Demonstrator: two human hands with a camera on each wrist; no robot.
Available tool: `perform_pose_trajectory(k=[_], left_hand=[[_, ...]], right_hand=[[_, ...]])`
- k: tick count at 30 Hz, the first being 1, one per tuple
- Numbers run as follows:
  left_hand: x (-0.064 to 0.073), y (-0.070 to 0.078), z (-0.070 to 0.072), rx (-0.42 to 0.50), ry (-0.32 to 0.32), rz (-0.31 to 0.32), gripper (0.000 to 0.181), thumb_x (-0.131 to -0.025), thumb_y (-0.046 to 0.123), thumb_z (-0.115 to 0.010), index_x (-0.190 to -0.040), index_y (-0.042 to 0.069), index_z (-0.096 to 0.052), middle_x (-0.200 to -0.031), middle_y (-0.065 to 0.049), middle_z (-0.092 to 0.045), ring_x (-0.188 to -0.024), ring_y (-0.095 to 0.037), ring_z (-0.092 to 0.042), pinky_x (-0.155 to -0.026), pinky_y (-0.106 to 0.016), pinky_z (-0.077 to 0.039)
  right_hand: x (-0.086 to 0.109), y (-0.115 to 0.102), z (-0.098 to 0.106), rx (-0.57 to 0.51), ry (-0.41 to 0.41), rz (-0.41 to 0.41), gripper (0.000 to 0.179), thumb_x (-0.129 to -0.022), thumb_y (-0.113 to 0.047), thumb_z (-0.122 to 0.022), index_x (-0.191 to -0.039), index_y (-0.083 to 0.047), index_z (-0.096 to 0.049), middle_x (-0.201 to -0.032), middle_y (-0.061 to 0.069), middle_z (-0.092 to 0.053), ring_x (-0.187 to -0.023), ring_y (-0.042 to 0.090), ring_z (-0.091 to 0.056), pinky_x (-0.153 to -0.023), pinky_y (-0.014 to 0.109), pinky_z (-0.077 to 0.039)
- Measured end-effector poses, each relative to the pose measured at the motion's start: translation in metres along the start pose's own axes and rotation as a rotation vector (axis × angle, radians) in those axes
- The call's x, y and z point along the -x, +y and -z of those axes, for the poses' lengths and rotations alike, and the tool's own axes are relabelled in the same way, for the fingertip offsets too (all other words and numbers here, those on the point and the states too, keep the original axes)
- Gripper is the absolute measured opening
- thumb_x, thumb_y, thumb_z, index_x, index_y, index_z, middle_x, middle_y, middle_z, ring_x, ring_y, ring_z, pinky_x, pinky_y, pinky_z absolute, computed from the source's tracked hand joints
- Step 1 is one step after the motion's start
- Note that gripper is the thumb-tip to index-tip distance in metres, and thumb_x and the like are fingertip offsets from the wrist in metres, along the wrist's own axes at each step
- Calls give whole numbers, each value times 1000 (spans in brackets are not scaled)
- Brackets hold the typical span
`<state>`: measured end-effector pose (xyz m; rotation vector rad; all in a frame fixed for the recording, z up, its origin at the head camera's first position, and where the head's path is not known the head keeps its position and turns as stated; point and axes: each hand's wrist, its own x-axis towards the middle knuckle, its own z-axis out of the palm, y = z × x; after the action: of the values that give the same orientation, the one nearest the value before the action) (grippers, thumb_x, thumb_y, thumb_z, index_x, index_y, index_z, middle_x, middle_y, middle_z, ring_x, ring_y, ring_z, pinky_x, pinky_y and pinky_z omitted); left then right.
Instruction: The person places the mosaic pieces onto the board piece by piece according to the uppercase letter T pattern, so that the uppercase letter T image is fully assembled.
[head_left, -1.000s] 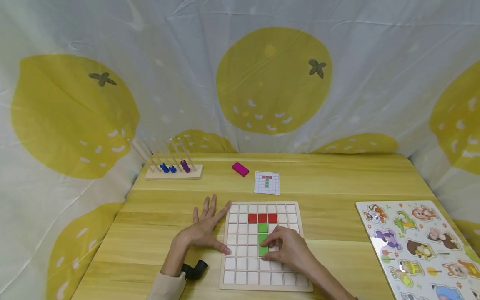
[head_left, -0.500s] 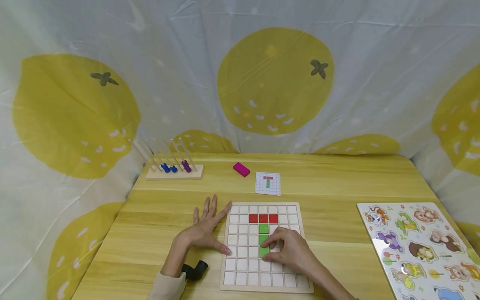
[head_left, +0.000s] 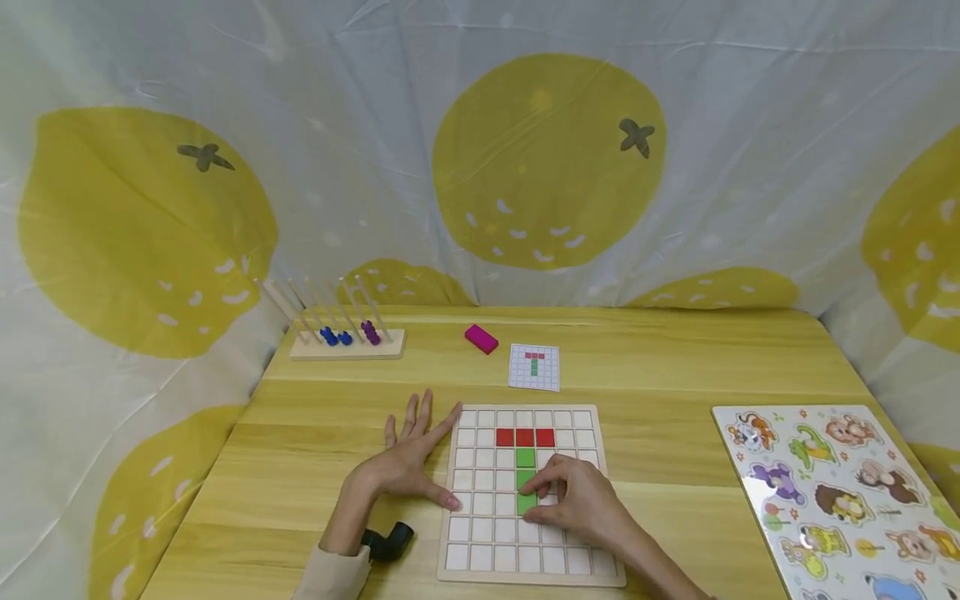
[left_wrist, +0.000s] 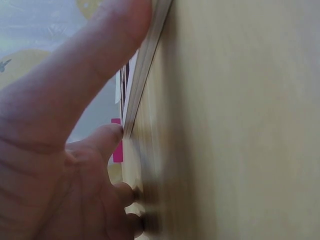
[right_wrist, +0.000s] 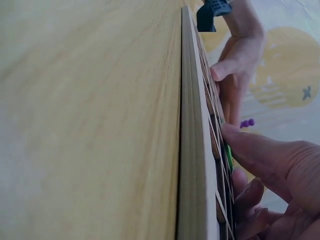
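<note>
A wooden grid board [head_left: 532,577] with white squares lies on the table. Three red tiles [head_left: 525,437] form a row near its top, and green tiles [head_left: 525,457] run down from the middle one. My right hand [head_left: 581,496] pinches the lowest green tile [head_left: 527,505] between thumb and fingers, low over the board; the right wrist view shows a sliver of green tile [right_wrist: 228,156] between them. My left hand [head_left: 405,458] is spread at the board's left side, thumb and index fingertip touching its edge. In the left wrist view, the thumb rests against the board's edge [left_wrist: 145,65].
Beyond the board lie a small pattern card [head_left: 534,367] with a red and green T and a pink block [head_left: 481,338]. A peg stand [head_left: 347,350] with blue and purple pieces stands at the back left. An animal puzzle board [head_left: 832,500] lies at the right.
Both hands stay in place, with the right fingers still at the lowest green tile. Only the head view shifts slightly.
</note>
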<state>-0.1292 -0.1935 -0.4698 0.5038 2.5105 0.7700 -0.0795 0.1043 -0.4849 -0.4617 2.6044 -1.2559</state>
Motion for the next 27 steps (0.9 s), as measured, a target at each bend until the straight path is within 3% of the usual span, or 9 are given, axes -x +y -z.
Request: perform_pose_trajectory(k=[11,17,22,27], left_hand=[[-4,3,-1,-15,-5,-1,134,-67,47,-95,-168,22,-9,-166,-26,31,-152,-49,32,-115,-76,22],[-3,3,0,-11,-6,-1,135,-68,47,-95,-168,22,-9,-166,-25,32,-152,-48,32,-115,-76,23],[-1,1,6,12,-13,-28,128,-72,47,-93,-168,22,-11,-167,-26,28,-154,-48,30,-117,-75,20],[3,-2,18,82,29,-57,108,-86,45,-83,-168,22,-15,-171,-24,16,-158,-46,19,-119,-76,15]], right_hand=[[2,3,3,-2,10,3,20,-72,-20,-94,-86,-27,-82,-78,-10,-62,-64,-1,-46,-57,19,-39],[2,3,8,-29,-49,45,16,-78,-21,-90,-92,-24,-82,-81,-10,-62,-65,-1,-46,-58,18,-40],[0,2,30,-81,-79,70,14,-89,-22,-82,-102,-16,-81,-86,-9,-67,-66,0,-50,-58,17,-43],[-3,2,69,-52,63,-10,23,-97,-32,-73,-111,-15,-80,-96,-5,-73,-72,7,-56,-56,20,-45]])
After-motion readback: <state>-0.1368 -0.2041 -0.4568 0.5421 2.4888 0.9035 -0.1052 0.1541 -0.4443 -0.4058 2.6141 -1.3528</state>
